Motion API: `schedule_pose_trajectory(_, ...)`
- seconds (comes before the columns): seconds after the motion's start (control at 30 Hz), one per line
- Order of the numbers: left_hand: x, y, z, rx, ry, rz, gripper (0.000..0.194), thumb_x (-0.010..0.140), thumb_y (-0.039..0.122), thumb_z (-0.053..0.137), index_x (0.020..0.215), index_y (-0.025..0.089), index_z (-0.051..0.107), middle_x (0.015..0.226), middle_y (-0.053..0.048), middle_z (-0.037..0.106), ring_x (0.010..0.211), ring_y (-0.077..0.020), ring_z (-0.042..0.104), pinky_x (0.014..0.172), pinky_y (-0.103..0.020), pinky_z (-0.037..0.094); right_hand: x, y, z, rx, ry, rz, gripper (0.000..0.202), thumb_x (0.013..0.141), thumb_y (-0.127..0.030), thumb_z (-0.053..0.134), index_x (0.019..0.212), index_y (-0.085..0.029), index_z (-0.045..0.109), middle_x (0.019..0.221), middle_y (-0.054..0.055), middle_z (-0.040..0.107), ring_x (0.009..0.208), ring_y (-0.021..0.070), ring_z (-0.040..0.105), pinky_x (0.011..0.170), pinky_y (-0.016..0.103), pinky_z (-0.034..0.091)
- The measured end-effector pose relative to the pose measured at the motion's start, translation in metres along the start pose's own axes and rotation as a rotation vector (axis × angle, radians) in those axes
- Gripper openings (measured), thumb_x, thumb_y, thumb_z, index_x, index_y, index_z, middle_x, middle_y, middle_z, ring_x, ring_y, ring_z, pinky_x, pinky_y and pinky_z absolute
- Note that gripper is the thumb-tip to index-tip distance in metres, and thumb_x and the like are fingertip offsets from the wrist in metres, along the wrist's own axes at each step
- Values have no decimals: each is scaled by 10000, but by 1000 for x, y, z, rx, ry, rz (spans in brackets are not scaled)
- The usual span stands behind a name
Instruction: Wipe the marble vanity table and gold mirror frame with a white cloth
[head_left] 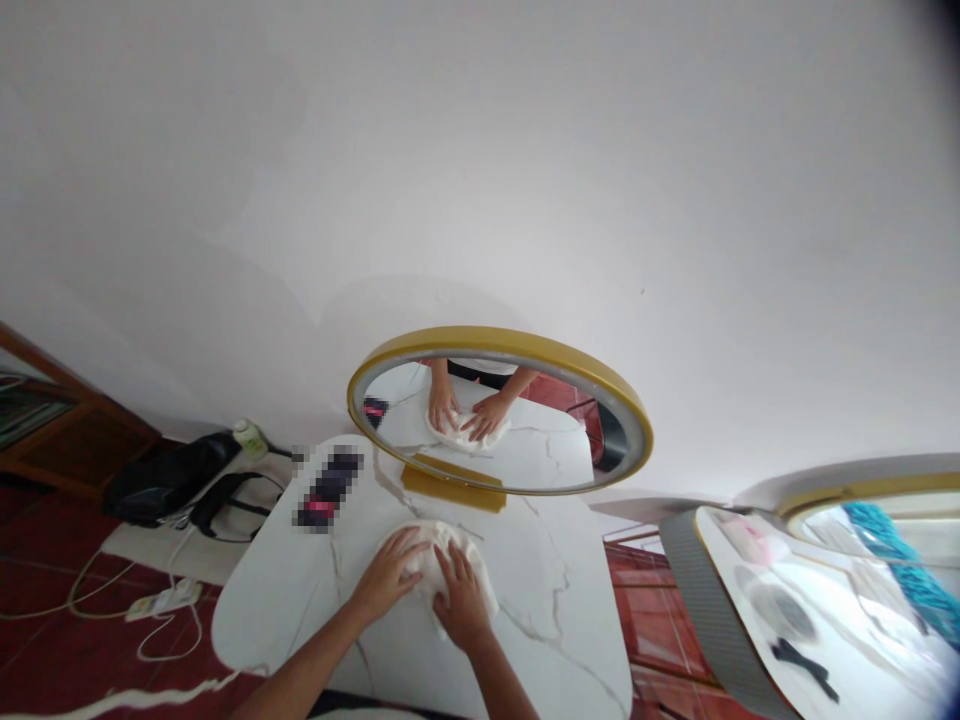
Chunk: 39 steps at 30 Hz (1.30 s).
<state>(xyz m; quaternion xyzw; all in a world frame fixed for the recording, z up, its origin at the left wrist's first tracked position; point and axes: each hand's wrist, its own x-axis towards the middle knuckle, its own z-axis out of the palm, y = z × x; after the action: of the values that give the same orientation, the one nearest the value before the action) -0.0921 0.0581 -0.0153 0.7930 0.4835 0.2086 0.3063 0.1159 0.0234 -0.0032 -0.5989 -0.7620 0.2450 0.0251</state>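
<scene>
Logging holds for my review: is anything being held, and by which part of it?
Nothing appears held: the left grip and right grip rest open on top of the white cloth, without visibly closing on any part.

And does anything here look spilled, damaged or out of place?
Nothing looks spilled or damaged near the white cloth. Only the cables look untidy, lying in loose loops by the power strip on the red floor.
</scene>
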Motion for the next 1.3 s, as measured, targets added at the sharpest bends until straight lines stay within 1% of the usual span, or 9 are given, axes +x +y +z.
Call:
schedule_pose_trajectory(0.17,24,-4,-20,-38,23,-15,483,784,364,604,1257,328,512,1362,-31,451,1269,-235,380,1074,-443,310,28,-14,-13,-17,15,57,860,637,-101,432,1438,-303,196,1509,-41,172,1378,186,159,1105,376,197)
schedule_pose_trajectory(0.3,16,-1,-26,-45,34,-17,474,781,348,597,1248,329,520,1328,-26,483,1241,-225,419,1055,-409,345,19,-22,-3,-12,99,55,816,686,-139,428,1442,-313,173,1507,-53,168,1382,183,143,1108,387,181)
schedule_pose_trajectory(0.43,-22,2,-23,6,33,-14,490,819,349,553,1299,356,455,1363,-4,450,1271,-221,386,1070,-410,329,-12,-29,15,-15,111,15,784,740,-229,461,1445,-331,135,1515,-63,118,1387,211,117,1104,412,171)
schedule_pose_trajectory(0.63,-97,-4,-26,48,-79,-19,525,849,466,509,1350,397,365,1396,18,416,1272,-223,383,1045,-394,365,-57,-29,38,-41,-47,-198,827,758,-461,538,1438,-377,75,1517,-35,90,1347,302,237,1066,471,232)
schedule_pose_trajectory(0.73,-119,-12,-31,30,-149,-30,540,843,498,507,1353,421,346,1407,29,403,1270,-233,386,1042,-401,366,-66,-28,46,-66,-73,-313,850,750,-529,549,1431,-397,59,1503,-25,151,1292,313,349,1030,449,304)
schedule_pose_trajectory(0.8,-124,-15,-32,12,-169,-42,543,832,514,515,1345,437,353,1405,33,407,1266,-248,390,1041,-416,364,-67,-30,48,-79,-71,-310,853,749,-544,552,1428,-405,53,1495,-19,173,1275,319,375,1018,449,322)
schedule_pose_trajectory(1.03,-101,-24,-37,3,-128,-55,530,831,538,499,1334,412,387,1399,25,407,1272,-238,374,1056,-399,344,-48,-51,24,-18,-135,-217,832,770,-425,541,1430,-391,36,1509,-52,74,1346,299,244,1076,452,230)
schedule_pose_trajectory(1.17,-71,-31,-46,2,-69,-40,505,844,514,490,1326,389,406,1378,2,425,1268,-234,378,1052,-406,346,-19,-65,20,-11,-98,-67,834,758,-333,524,1437,-374,41,1514,-66,24,1380,275,138,1095,454,174)
schedule_pose_trajectory(1.3,-36,-39,-51,-1,13,-63,476,849,462,508,1310,371,433,1363,-7,440,1266,-222,384,1055,-409,345,20,-72,14,-24,-42,2,830,739,-209,471,1449,-329,57,1518,-65,28,1393,226,73,1100,413,178)
